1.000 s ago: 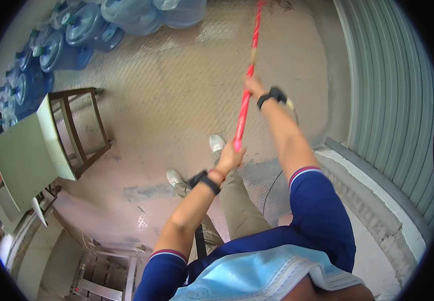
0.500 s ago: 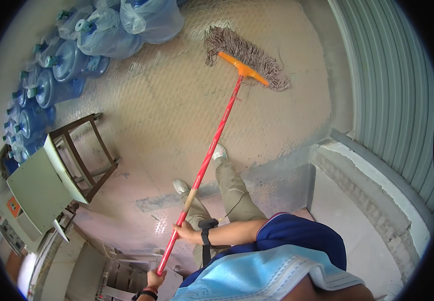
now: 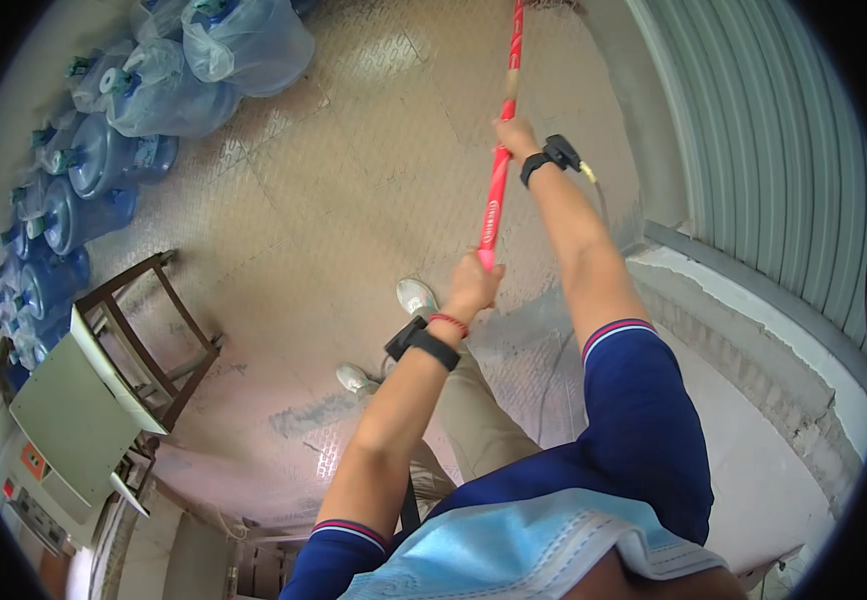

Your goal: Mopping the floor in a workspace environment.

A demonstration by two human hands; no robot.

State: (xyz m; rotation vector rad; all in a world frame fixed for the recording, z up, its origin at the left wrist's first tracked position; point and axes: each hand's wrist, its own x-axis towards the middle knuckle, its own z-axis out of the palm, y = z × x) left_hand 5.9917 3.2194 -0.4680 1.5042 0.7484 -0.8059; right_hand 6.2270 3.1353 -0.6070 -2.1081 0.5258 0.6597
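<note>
A mop with a red handle stretches away from me toward the top edge, where only a few strands of its mop head show. My left hand is wrapped round the near end of the handle. Farther up, my right hand grips the same handle, just below its tan section. Both arms reach forward, and each wrist carries a black strap with a small device. The orange bar that holds the strands is out of view.
Large blue water bottles, several in clear plastic bags, line the left wall. A brown-framed stool lies at the left beside a pale panel. Grey corrugated shutter and a rough low ledge border the right. Textured tiles cover the floor.
Both hands have swung up and forward with the mop. Its head has slid away past the top edge, and the handle now stands steeper. My left arm has come fully into view.
</note>
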